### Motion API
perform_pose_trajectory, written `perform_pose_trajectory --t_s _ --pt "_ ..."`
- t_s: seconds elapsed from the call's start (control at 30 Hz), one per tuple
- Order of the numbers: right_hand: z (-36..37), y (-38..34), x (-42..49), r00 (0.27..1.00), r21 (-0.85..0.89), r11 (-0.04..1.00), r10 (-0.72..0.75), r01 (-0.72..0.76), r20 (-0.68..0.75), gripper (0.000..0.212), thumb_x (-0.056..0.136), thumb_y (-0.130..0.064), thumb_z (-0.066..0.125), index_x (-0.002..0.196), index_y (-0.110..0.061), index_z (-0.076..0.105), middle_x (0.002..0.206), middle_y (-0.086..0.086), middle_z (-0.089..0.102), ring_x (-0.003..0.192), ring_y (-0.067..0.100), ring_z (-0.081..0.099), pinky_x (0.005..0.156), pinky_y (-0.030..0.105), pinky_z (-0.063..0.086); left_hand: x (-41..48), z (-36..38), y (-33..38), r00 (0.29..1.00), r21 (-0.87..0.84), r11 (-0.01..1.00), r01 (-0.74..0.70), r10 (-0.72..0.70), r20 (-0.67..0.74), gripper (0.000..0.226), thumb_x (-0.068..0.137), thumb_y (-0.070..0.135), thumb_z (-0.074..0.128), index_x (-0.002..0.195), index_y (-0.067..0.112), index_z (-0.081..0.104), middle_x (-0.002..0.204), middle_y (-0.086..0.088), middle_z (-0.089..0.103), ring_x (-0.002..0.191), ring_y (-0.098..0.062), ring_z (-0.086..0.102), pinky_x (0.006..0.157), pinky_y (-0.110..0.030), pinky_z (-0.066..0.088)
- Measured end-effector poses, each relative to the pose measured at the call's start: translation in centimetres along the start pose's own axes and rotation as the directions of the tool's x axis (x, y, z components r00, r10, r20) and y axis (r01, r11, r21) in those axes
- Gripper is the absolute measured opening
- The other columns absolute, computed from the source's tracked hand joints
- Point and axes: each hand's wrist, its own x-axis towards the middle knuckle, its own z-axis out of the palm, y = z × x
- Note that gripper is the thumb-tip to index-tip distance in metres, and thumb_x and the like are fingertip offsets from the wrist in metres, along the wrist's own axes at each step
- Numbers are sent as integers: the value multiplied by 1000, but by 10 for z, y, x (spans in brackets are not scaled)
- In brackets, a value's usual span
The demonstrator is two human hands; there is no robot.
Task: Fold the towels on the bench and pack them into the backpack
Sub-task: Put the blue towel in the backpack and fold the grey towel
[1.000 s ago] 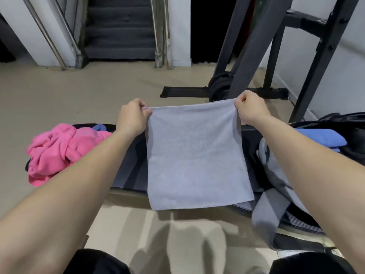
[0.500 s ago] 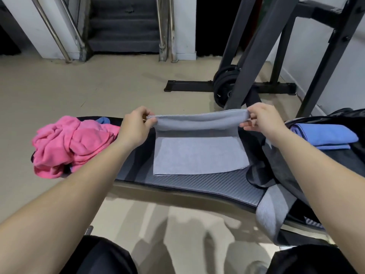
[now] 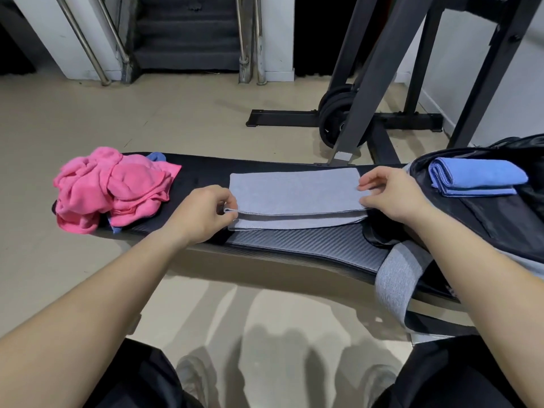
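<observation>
A grey towel (image 3: pixel 294 192) lies folded over on the black bench (image 3: pixel 309 245), its upper layer stopping short of the lower edge. My left hand (image 3: pixel 203 213) pinches the towel's near left corner. At the towel's right end my right hand (image 3: pixel 391 195) pinches the edge of the top layer. A crumpled pink towel (image 3: pixel 112 187) sits at the bench's left end, with a bit of blue cloth (image 3: pixel 156 156) showing behind it. On the right, a folded blue towel (image 3: pixel 474 176) rests in the open black backpack (image 3: pixel 500 219).
A grey backpack strap (image 3: pixel 394 278) hangs over the bench's front edge. A black rack frame (image 3: pixel 379 69) with weight plates (image 3: pixel 332 119) stands behind the bench. Stairs with metal railings (image 3: pixel 188 36) are at the back. My legs are below.
The grey towel, held up by its top corners, was laid on the bench and folded over toward me. Both hands came down to its side edges.
</observation>
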Motion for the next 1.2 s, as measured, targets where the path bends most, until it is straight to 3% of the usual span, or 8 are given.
perform_pose_trajectory --t_s 0.27,0.5,0.63,0.77,0.83,0.93,1.07,1.2 --pt "3 1 -2 996 -143 986 -87 84 -15 35 77 6 73 103 -16 68 93 -7 70 75 4 58 69 15 44 0 1 0 997 143 987 -74 73 14 11 80 33 75 79 32 64 96 13 66 88 -10 63 80 -38 53" --pt "10 2 -4 991 -302 949 -50 87 126 29 78 1 72 98 -20 70 101 -5 73 91 19 65 84 28 49 0 6 -2 987 276 958 -81 39 155 15 81 37 69 71 39 58 97 18 60 91 -10 62 75 -36 52" --pt "20 -23 0 990 -518 843 -129 142 61 24 87 -23 65 110 -24 70 116 -1 68 115 27 56 91 39 49 10 5 20 997 376 926 12 -38 63 30 83 61 58 70 34 63 98 18 58 94 -7 54 71 -33 48" --pt "59 -51 14 962 -443 855 -252 271 102 37 98 -26 49 133 -21 61 141 1 57 130 29 48 106 45 42 36 23 51 999 262 965 25 -11 -53 28 97 44 48 110 32 69 123 10 59 120 -16 53 89 -37 50" --pt "82 -54 23 951 -413 860 -233 298 202 48 101 -26 44 148 -16 46 156 5 41 142 29 37 116 43 32 48 41 60 1000 215 976 16 -12 -17 40 102 37 42 137 24 56 148 5 48 138 -20 42 104 -40 43" --pt "107 -48 30 932 -515 796 -164 318 322 61 106 -37 32 160 -14 17 168 7 8 154 26 10 124 41 12 59 67 62 996 294 956 -1 -23 80 54 106 37 29 156 16 29 167 -3 18 154 -24 12 122 -44 19" --pt "110 -27 32 925 -588 763 -31 267 379 71 101 -62 15 160 -30 -6 166 -3 -20 153 16 -18 124 45 -6 65 85 41 974 361 932 40 -117 194 65 104 55 12 161 25 -1 168 1 -12 154 -21 -12 125 -47 -2" --pt "91 -8 34 954 -637 755 53 155 295 81 92 -76 11 159 -35 -11 165 1 -24 152 16 -22 124 45 -10 63 83 27 970 383 920 79 -160 183 76 97 68 10 160 29 -7 166 -3 -18 153 -22 -18 125 -43 -6"
